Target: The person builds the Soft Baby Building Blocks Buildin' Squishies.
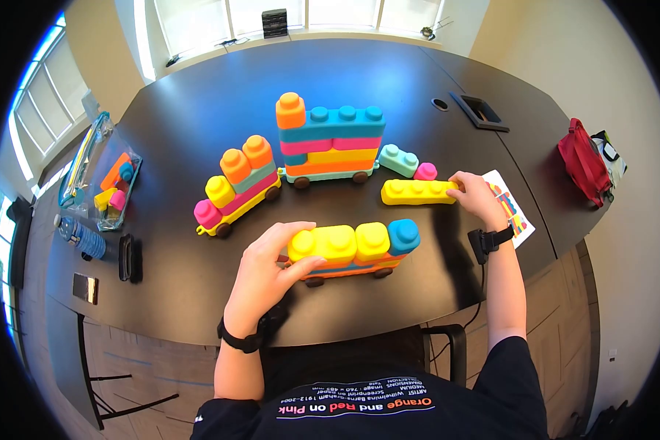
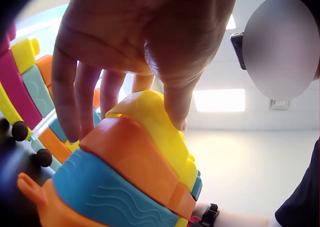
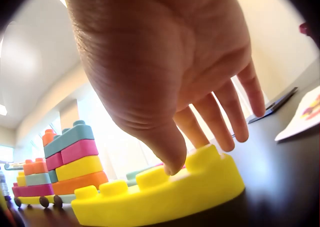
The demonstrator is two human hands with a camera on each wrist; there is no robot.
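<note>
At the near side of the table, my left hand (image 1: 262,265) grips the left end of a wheeled toy-block wagon (image 1: 356,270), thumb and fingers on either side of its yellow top block (image 2: 150,109). Below that block show orange and blue layers, with a blue block (image 1: 404,236) at the wagon's right end. Farther right, my right hand (image 1: 480,199) pinches the right end of a long yellow block (image 1: 418,192) with four studs. In the right wrist view its thumb lies against the studs of the yellow block (image 3: 165,199), while the other fingers reach down behind it.
Two wheeled block wagons, a tall one (image 1: 330,147) and a lower one (image 1: 246,183), stand behind. A mint block (image 1: 399,158) and pink block (image 1: 424,171) lie nearby. A printed sheet (image 1: 519,226) is at right; a clear bag (image 1: 88,183) and bottle (image 1: 79,235) are at left.
</note>
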